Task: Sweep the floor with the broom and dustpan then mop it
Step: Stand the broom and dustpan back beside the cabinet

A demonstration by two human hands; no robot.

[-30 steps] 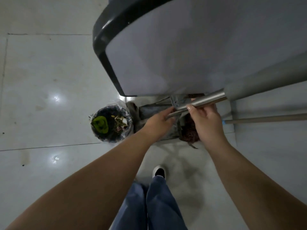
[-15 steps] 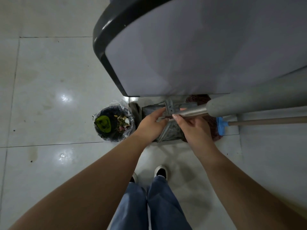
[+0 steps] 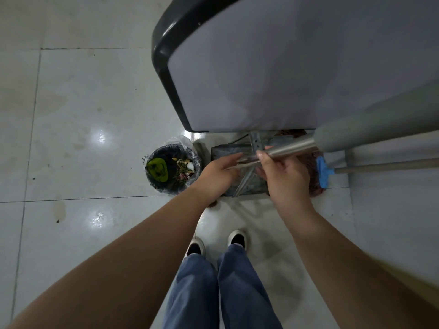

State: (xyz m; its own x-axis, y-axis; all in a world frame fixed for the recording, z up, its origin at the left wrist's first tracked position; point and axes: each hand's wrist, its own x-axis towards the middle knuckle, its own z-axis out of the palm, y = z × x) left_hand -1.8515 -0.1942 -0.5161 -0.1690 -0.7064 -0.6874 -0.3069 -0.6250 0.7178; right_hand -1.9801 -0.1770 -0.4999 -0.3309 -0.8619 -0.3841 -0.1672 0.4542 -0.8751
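My right hand [image 3: 283,178] grips a shiny steel pole [image 3: 288,148] whose grey padded upper part runs up to the right edge. My left hand [image 3: 219,175] reaches in from the left, its fingers fairly straight and touching the pole's blurred lower end. Under both hands a grey metal dustpan [image 3: 225,151] lies on the floor tiles, with a perforated metal bracket [image 3: 256,141] rising from it. To its right lies a broom [image 3: 322,172] with a blue head, reddish-brown bristles and a wooden handle [image 3: 384,165] pointing right. My hands hide part of the dustpan.
A round bin [image 3: 172,170] lined with a black bag holds green and mixed rubbish, just left of the dustpan. A pale table with a black rim [image 3: 164,67] overhangs the dustpan's far side. My shoes [image 3: 237,238] stand close behind. Dark specks and stains mark the tiles on the left.
The view has pulled back, and both shoes now show. My left hand's fingers have loosened from a curl round the pole's end to nearly straight. My right hand keeps its grip.
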